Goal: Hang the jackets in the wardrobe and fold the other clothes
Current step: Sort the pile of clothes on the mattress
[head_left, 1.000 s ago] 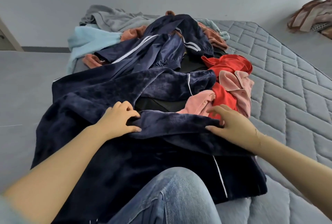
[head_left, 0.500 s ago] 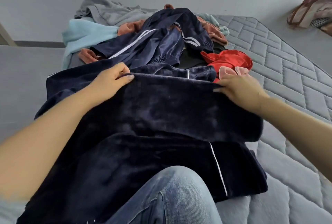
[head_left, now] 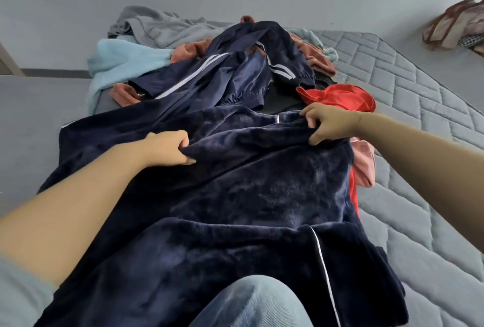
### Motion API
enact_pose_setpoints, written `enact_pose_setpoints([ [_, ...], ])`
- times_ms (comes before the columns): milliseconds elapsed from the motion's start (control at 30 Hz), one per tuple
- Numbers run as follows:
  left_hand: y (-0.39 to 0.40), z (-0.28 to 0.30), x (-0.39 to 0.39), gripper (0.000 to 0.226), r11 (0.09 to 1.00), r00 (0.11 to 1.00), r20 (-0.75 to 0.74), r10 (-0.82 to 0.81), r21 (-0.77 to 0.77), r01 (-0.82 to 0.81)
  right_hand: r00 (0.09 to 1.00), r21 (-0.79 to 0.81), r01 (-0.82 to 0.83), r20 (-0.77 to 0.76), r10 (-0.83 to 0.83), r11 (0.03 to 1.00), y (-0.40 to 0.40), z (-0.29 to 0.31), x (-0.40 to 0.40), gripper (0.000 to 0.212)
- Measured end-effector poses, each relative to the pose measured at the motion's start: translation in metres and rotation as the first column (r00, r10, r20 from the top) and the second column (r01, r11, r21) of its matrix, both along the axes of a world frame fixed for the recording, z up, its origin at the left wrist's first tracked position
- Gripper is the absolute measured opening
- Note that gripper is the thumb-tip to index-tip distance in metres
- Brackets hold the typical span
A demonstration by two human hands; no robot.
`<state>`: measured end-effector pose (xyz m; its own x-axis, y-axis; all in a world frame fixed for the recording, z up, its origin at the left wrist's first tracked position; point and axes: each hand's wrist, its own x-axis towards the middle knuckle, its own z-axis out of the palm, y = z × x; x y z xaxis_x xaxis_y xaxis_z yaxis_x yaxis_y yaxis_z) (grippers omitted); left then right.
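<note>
Soft, even, cool daylight, source not visible, perhaps from the right. Faint shadows only, under the left hand [head_left: 167,148] and in folds of the navy velvet garment [head_left: 262,195]. No glare. Wide-angle bowing at edges; mattress [head_left: 408,106] lines curved. Near knee [head_left: 251,303] and left sleeve [head_left: 18,298] blurred.

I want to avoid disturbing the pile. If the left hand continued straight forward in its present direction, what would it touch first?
Probably the striped navy jacket lying just beyond the dark blue garment that the left hand grips, though depth is uncertain from this view.
</note>
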<state>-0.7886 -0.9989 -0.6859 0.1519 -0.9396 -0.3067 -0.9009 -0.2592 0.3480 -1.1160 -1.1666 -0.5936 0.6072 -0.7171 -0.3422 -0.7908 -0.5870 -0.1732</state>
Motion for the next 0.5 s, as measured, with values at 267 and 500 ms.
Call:
enact_pose_setpoints([
  [267,0.002,0.001,0.017,0.028,0.963,0.995,0.071,0.068,-0.264,-0.047,0.987,0.086,0.035,0.154,-0.048,0.996,-0.014,0.015,0.004,0.039],
  [500,-0.016,0.024,0.004,0.034,0.967,0.959,0.279,0.042,-0.252,0.031,0.999,-0.550,0.024,0.037,-0.005,0.835,-0.035,0.027,0.006,0.025],
])
